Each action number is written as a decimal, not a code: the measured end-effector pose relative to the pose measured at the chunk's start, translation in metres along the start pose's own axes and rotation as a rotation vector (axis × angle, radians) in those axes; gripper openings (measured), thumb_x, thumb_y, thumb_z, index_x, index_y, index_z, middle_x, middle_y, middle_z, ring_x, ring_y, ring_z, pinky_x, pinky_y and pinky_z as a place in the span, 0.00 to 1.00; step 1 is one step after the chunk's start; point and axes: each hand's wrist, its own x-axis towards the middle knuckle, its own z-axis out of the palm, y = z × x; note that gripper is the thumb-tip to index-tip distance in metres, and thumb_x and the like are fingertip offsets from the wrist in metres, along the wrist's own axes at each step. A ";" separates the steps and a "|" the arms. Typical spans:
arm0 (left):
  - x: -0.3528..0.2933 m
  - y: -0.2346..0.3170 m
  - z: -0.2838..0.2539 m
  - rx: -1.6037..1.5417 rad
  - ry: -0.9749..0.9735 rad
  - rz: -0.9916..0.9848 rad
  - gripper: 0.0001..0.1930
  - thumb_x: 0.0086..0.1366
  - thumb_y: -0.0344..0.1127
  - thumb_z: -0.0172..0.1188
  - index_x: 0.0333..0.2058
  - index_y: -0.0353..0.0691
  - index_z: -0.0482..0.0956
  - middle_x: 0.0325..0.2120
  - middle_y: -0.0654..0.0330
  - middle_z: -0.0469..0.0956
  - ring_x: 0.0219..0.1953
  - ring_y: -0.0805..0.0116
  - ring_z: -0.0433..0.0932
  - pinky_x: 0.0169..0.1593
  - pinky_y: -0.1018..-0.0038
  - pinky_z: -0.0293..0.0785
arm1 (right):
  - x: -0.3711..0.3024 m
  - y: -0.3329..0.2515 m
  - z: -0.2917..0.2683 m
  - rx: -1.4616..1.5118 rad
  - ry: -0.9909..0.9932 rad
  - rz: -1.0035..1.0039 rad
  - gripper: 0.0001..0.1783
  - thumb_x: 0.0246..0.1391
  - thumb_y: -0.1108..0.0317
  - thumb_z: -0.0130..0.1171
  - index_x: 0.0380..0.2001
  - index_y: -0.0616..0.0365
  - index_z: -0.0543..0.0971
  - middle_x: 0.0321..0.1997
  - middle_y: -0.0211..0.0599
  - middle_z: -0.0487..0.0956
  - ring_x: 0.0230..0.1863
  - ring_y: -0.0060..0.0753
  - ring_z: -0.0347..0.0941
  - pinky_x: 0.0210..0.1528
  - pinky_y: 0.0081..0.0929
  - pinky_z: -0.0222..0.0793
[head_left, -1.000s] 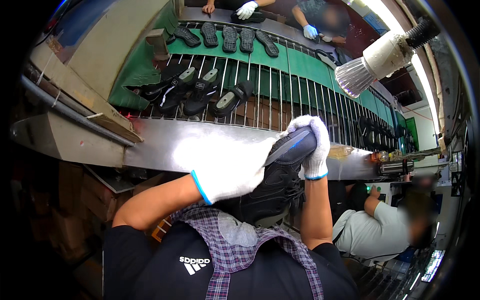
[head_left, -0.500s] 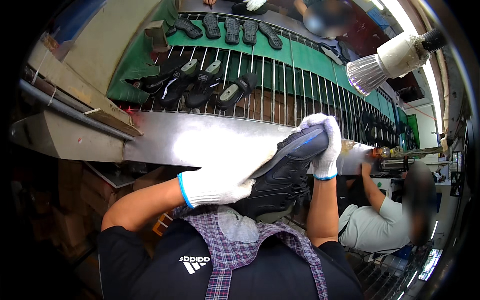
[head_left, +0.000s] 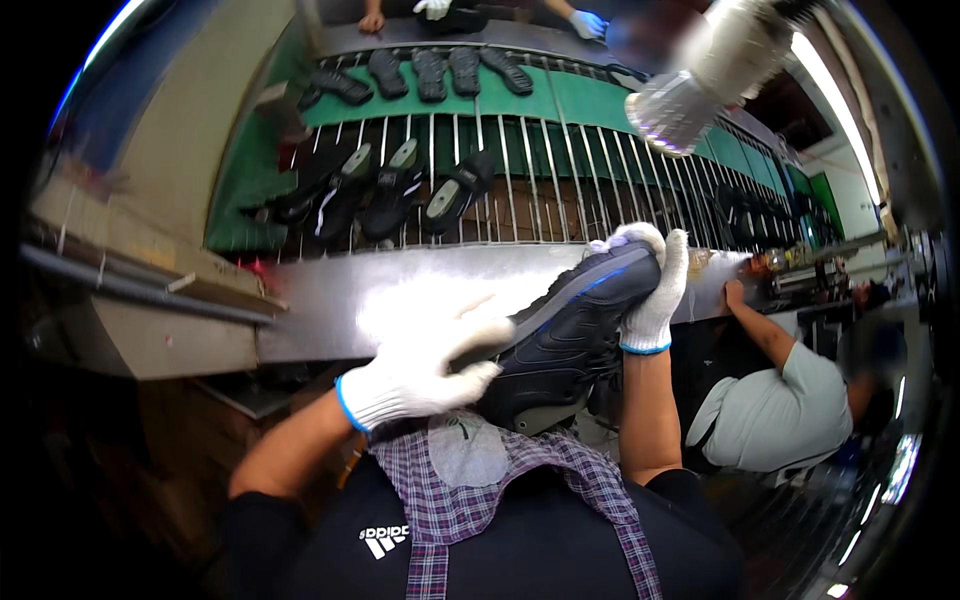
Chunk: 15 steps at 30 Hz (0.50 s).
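Observation:
I hold a black sports shoe (head_left: 560, 350) with a dark grey sole and a thin blue line, tilted with its toe up to the right, in front of my chest. My left hand (head_left: 425, 370), in a white knit glove, grips the heel end. My right hand (head_left: 655, 285), also gloved in white, wraps over the toe end. The shoe is just on my side of a shiny steel ledge (head_left: 340, 290).
Beyond the ledge runs a wire-rod conveyor (head_left: 560, 160) carrying several black shoes (head_left: 390, 190); behind it dark soles (head_left: 430, 72) lie on a green belt. Gloved hands of other people (head_left: 585, 22) work at the far side. A seated person (head_left: 780, 400) is at my right. A lamp (head_left: 700, 80) hangs overhead.
Both hands have spread further apart along the shoe, the left sliding to the heel. The shoe has tilted up toward the right and the view has shifted down and left.

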 end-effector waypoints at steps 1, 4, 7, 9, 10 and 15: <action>-0.010 -0.007 0.001 0.047 0.159 -0.067 0.45 0.58 0.38 0.74 0.71 0.34 0.65 0.68 0.37 0.70 0.68 0.45 0.74 0.67 0.56 0.74 | -0.001 -0.003 -0.003 0.170 0.044 -0.010 0.39 0.74 0.35 0.42 0.37 0.63 0.83 0.36 0.46 0.81 0.42 0.49 0.79 0.52 0.47 0.79; -0.029 -0.044 0.023 -1.180 0.122 -0.664 0.40 0.65 0.37 0.70 0.72 0.33 0.64 0.68 0.47 0.72 0.70 0.53 0.72 0.69 0.60 0.71 | 0.003 0.011 -0.007 0.545 0.155 -0.128 0.39 0.73 0.34 0.43 0.30 0.62 0.83 0.31 0.42 0.79 0.39 0.47 0.76 0.62 0.51 0.71; -0.022 -0.036 0.047 -1.302 0.250 -0.758 0.33 0.67 0.34 0.67 0.69 0.35 0.68 0.63 0.52 0.76 0.64 0.57 0.75 0.68 0.60 0.73 | 0.000 0.028 0.009 0.479 0.184 -0.098 0.34 0.74 0.39 0.48 0.25 0.58 0.81 0.30 0.38 0.79 0.38 0.43 0.75 0.73 0.56 0.63; -0.011 -0.053 0.043 -1.405 0.373 -0.811 0.28 0.68 0.31 0.66 0.65 0.35 0.71 0.58 0.55 0.79 0.59 0.60 0.78 0.66 0.60 0.74 | 0.002 0.055 -0.037 0.439 0.035 -0.019 0.31 0.75 0.47 0.49 0.19 0.54 0.72 0.30 0.40 0.79 0.38 0.42 0.76 0.64 0.52 0.70; -0.010 -0.068 0.029 -1.384 0.367 -0.817 0.29 0.67 0.31 0.67 0.65 0.35 0.71 0.59 0.56 0.79 0.58 0.60 0.79 0.66 0.60 0.75 | 0.004 0.073 -0.059 0.416 -0.040 0.039 0.30 0.75 0.50 0.50 0.18 0.53 0.70 0.30 0.41 0.79 0.38 0.42 0.76 0.61 0.50 0.72; 0.035 -0.059 -0.013 0.180 -0.140 -0.538 0.45 0.55 0.53 0.78 0.67 0.43 0.67 0.57 0.45 0.79 0.61 0.47 0.79 0.65 0.59 0.75 | -0.015 0.125 -0.040 -0.159 -0.050 0.144 0.21 0.69 0.61 0.57 0.59 0.62 0.76 0.57 0.42 0.80 0.61 0.39 0.78 0.67 0.41 0.72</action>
